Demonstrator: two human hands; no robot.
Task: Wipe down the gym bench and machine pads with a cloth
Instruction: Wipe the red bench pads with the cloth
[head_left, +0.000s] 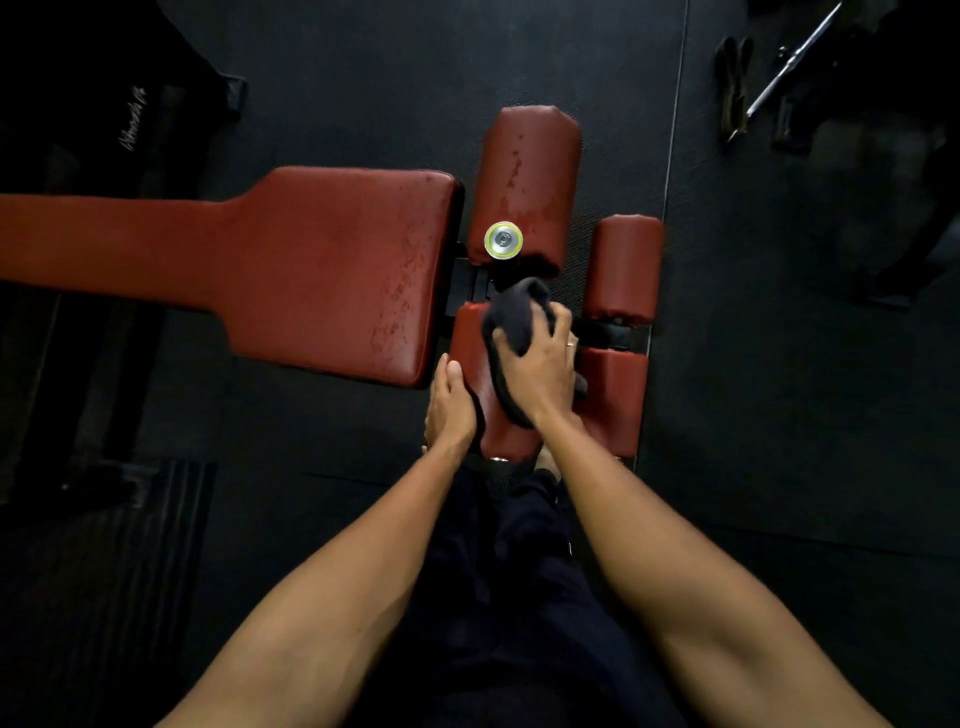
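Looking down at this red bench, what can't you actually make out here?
Head view only.
- Near roller pad: the surface under the cloth and right grip is hidden.
- Bench pad: long end cut off by the left edge.
- White lettering, top left: too small and dim to read.
- Barbell, top right: cut off by the top edge, partly lost in shadow.

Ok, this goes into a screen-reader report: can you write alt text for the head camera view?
Seen from above, a person's right hand grips a dark cloth on a red roller pad, while the left hand rests against the pad's side. A long red bench lies to the left, over a dark floor.
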